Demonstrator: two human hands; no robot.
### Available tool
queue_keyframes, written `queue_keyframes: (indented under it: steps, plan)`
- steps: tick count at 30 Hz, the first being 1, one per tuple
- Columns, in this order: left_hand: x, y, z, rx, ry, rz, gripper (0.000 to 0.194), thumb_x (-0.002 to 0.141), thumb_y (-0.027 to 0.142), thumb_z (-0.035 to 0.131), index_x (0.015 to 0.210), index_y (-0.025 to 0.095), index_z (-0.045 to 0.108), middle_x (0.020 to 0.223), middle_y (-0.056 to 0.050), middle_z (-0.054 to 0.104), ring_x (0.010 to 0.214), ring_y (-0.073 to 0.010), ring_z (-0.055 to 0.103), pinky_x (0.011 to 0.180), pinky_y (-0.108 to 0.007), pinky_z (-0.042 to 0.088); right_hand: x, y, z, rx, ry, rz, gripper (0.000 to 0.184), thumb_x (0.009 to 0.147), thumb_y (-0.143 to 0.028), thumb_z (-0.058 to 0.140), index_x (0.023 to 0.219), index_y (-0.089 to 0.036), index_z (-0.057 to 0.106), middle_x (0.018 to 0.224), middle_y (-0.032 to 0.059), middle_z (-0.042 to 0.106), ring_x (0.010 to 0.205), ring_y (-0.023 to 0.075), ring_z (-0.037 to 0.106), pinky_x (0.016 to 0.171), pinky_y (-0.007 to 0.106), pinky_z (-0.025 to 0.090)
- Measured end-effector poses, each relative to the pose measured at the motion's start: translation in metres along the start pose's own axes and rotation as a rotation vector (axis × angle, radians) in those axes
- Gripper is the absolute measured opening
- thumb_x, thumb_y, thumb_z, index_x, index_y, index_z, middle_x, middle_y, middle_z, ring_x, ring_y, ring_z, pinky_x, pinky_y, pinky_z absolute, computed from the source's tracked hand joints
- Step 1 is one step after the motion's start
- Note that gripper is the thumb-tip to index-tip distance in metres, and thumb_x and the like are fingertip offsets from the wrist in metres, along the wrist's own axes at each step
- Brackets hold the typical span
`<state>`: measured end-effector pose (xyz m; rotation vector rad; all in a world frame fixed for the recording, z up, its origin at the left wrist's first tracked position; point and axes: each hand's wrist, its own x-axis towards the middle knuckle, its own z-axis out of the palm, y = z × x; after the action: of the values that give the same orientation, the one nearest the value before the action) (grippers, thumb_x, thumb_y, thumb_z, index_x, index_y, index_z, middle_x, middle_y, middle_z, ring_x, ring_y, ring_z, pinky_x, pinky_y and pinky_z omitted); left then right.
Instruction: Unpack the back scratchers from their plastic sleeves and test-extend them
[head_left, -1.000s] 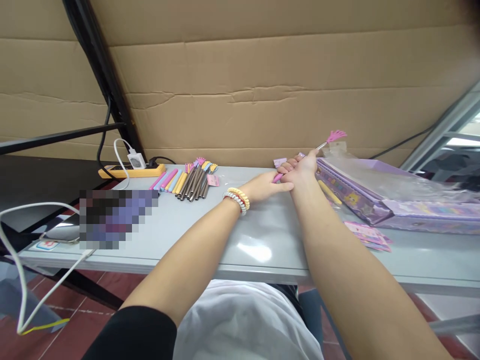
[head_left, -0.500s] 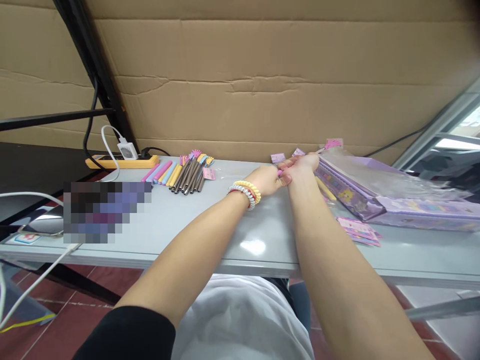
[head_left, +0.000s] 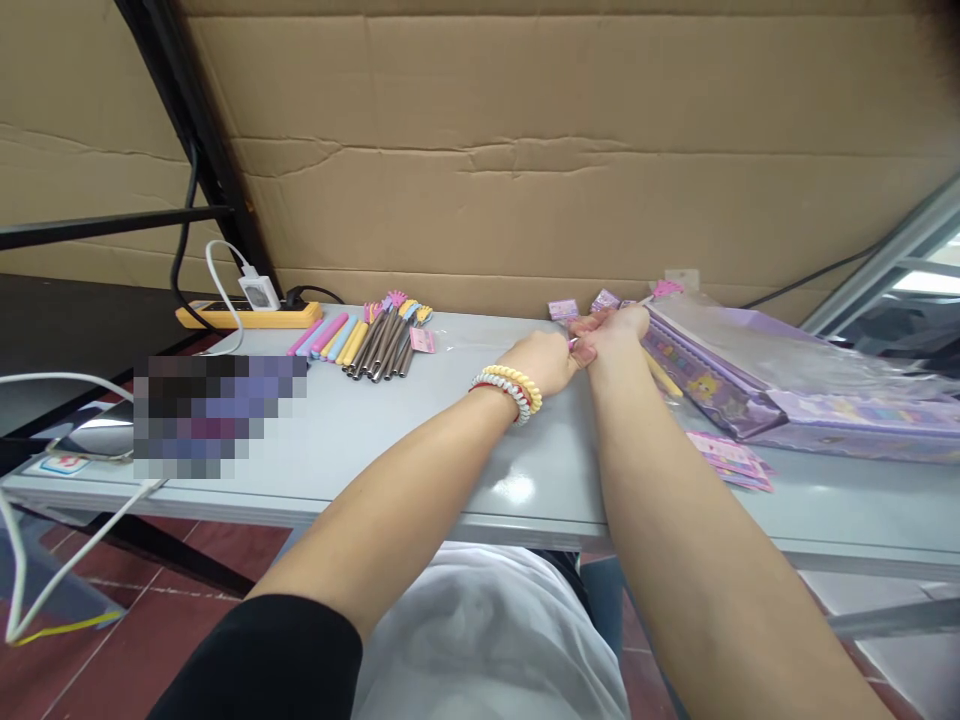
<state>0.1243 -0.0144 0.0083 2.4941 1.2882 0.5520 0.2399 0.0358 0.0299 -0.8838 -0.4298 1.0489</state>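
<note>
My left hand (head_left: 541, 362), with braided bands at its wrist, closes on the pink handle end of a back scratcher. Bent over beside it, my right hand (head_left: 616, 328) grips the same back scratcher. Its pink hand-shaped head (head_left: 666, 289) sticks out past my right hand; most of the rod is hidden by my fingers. Further left on the table lie several metal rods (head_left: 382, 345) with pink, blue and yellow hand-shaped heads, alongside a row of pastel handles (head_left: 330, 337). A yellow handle (head_left: 663, 377) lies just right of my right wrist.
A purple printed box (head_left: 847, 425) with clear plastic bags (head_left: 787, 340) on it takes up the right side. Pink cards (head_left: 727, 460) lie before it. Small purple-labelled packets (head_left: 562, 310) are behind my hands. An orange power strip (head_left: 285, 317) and cables sit at left.
The view has shifted slightly, so the whole scene sits a little further right. Both hands keep their grip on the back scratcher, close together.
</note>
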Motion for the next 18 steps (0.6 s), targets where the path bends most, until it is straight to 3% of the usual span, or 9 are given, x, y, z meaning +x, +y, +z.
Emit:
queue_keyframes:
  steps: [3, 6, 11, 15, 18]
  plan:
    - [-0.006, -0.007, -0.007, -0.01, 0.009, -0.002, 0.065, 0.087, 0.068, 0.032, 0.098, 0.012, 0.062, 0.104, -0.02, 0.067, 0.098, -0.0321, 0.064, 0.078, -0.035, 0.046, -0.015, -0.002, 0.009, 0.135, 0.069, 0.083, 0.038, 0.094, -0.043, 0.019, 0.062, -0.022, 0.019, 0.046, -0.0072, 0.014, 0.035, 0.0074, 0.013, 0.033, 0.02, 0.011]
    - [-0.014, -0.017, -0.017, -0.063, 0.029, -0.02, 0.061, 0.081, 0.07, 0.045, 0.103, 0.014, 0.056, 0.11, -0.017, 0.065, 0.098, -0.0311, 0.062, 0.075, -0.034, 0.045, -0.028, 0.0, 0.016, 0.197, -0.057, 0.113, 0.044, 0.095, -0.05, 0.015, 0.064, -0.021, 0.028, 0.046, -0.0071, 0.022, 0.034, 0.007, 0.018, 0.033, 0.02, 0.017]
    - [-0.019, -0.022, -0.022, -0.149, 0.049, -0.062, 0.041, 0.081, 0.043, 0.051, 0.11, 0.016, 0.054, 0.115, -0.013, 0.065, 0.099, -0.0286, 0.062, 0.075, -0.033, 0.046, -0.035, 0.009, 0.021, 0.133, -0.17, 0.144, 0.051, 0.094, -0.055, 0.01, 0.069, -0.02, 0.037, 0.051, -0.0035, 0.037, 0.038, 0.009, 0.034, 0.036, 0.021, 0.028]
    - [-0.015, -0.008, -0.017, -0.075, 0.082, -0.157, 0.034, 0.074, 0.024, 0.053, 0.107, 0.014, 0.06, 0.109, -0.017, 0.068, 0.1, -0.0313, 0.063, 0.076, -0.035, 0.047, -0.037, 0.016, 0.026, 0.096, -0.219, 0.213, 0.049, 0.096, -0.055, 0.018, 0.065, -0.02, 0.033, 0.046, -0.006, 0.03, 0.034, 0.0071, 0.026, 0.033, 0.02, 0.022]
    - [-0.016, 0.001, -0.015, -0.082, 0.112, -0.233, 0.037, 0.074, 0.019, 0.054, 0.11, 0.015, 0.06, 0.108, -0.017, 0.068, 0.101, -0.0305, 0.064, 0.077, -0.034, 0.048, -0.043, 0.02, 0.032, 0.109, -0.215, 0.182, 0.049, 0.097, -0.055, 0.021, 0.062, -0.02, 0.028, 0.044, -0.0081, 0.02, 0.033, 0.0062, 0.018, 0.033, 0.019, 0.017]
